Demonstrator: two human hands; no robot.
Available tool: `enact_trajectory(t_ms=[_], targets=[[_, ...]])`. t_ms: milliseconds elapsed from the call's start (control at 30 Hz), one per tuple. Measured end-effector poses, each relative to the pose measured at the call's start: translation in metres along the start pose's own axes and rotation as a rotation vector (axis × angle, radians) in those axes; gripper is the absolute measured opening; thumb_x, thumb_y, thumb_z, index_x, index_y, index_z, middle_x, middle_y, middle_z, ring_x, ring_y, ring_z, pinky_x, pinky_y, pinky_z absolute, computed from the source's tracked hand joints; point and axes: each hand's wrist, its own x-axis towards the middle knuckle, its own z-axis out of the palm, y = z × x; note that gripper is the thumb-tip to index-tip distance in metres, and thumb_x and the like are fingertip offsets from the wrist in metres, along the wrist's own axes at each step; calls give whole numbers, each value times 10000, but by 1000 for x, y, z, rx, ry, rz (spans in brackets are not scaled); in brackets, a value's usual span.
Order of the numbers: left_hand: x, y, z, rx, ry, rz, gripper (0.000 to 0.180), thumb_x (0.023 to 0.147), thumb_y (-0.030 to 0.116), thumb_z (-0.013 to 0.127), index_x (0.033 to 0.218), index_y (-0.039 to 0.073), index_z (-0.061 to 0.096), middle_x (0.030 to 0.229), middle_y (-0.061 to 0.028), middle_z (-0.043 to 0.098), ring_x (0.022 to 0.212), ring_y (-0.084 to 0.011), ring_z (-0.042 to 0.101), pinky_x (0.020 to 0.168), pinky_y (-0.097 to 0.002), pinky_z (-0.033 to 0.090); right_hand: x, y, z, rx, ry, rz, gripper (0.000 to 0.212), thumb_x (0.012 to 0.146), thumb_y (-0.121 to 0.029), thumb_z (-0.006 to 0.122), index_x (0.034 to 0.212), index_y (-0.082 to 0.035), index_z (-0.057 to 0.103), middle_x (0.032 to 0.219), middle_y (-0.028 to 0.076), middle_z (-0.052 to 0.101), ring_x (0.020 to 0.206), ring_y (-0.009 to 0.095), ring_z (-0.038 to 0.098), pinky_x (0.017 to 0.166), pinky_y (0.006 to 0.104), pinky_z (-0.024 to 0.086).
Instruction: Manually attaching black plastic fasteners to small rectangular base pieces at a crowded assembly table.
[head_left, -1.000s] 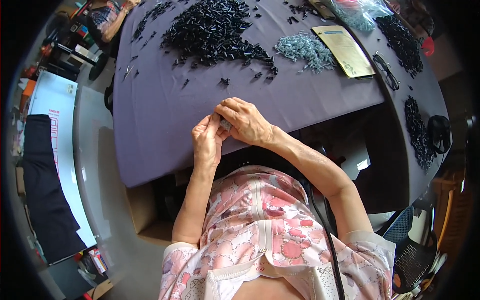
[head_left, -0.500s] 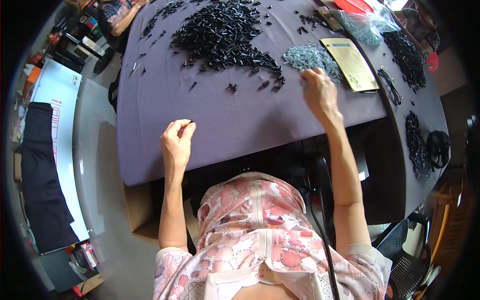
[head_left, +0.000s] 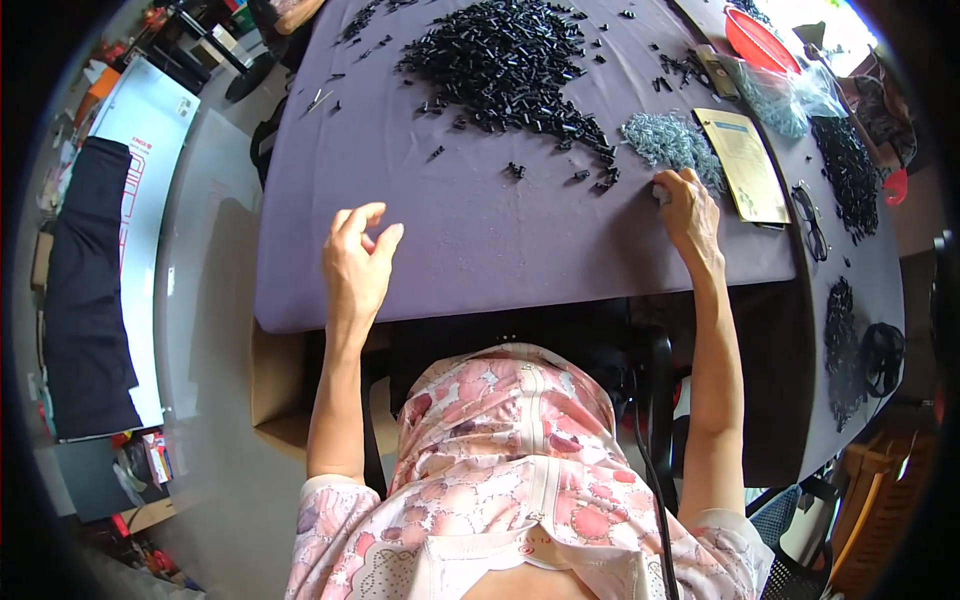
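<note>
My left hand [head_left: 357,265] hovers over the near left of the purple-covered table [head_left: 460,250]. Its thumb and forefinger are apart, and nothing shows between them. At the near edge of a heap of small clear plastic pieces [head_left: 668,140], my right hand [head_left: 692,218] has its fingers curled together. Something pale and clear shows at those fingertips, apparently a few of these pieces. A large heap of small black tubular pieces [head_left: 490,65] spreads across the far middle, with several strays on its near side.
Right of the clear heap lies a yellow printed packet [head_left: 742,165]. Eyeglasses [head_left: 810,222], a red basket [head_left: 762,40], a clear plastic bag [head_left: 790,110] and more black pieces [head_left: 848,175] occupy the right side. Another person's arm [head_left: 298,14] shows at the far left.
My left thumb and forefinger have parted; the small dark piece at their tips no longer shows. My right hand stays beside the clear heap, its fingers closed. The whole view has shifted.
</note>
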Motion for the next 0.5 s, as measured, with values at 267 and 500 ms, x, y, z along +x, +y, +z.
enact_trajectory(t_ms=[267, 500], targets=[[-14, 98, -76, -728, 189, 542, 170, 876, 101, 552, 976, -33, 586, 771, -79, 534, 577, -99, 401, 493, -213, 329, -3, 16, 29, -68, 144, -183, 118, 825, -36, 435, 938, -23, 466, 894, 150, 544, 823, 330, 567, 698, 427, 458], [-50, 134, -131, -1194, -51, 724, 254, 763, 147, 724, 987, 80, 624, 731, -11, 543, 569, -103, 448, 467, -222, 352, -9, 6, 27, 73, 163, -7, 185, 791, 12, 453, 969, -33, 479, 889, 160, 567, 860, 347, 565, 710, 436, 443]])
